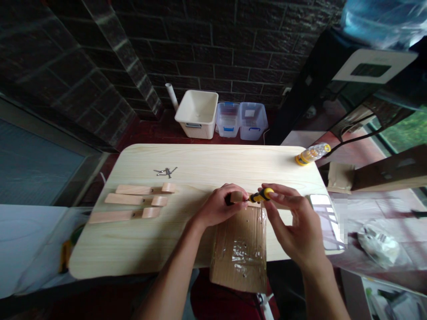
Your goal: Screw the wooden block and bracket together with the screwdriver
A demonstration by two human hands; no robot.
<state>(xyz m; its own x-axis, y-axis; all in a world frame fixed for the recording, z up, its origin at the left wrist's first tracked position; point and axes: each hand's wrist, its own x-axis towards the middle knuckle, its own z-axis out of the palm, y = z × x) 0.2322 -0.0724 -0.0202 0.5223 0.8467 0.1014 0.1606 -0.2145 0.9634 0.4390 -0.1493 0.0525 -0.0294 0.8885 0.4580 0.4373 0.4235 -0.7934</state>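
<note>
My left hand is closed round a small wooden piece above the far end of a taped cardboard piece. In my right hand is a yellow and black screwdriver, pinched by its handle. The tip points left at the wooden piece; its exact contact is too small to tell. Several screws lie in a loose pile at the left. Below them, three wooden pieces, each with a short raised block at the right end, lie side by side.
A clear bottle with yellow ends stands at the table's back right corner. A phone-like white slab lies at the right edge. Beyond the table are a cream bin and two clear boxes.
</note>
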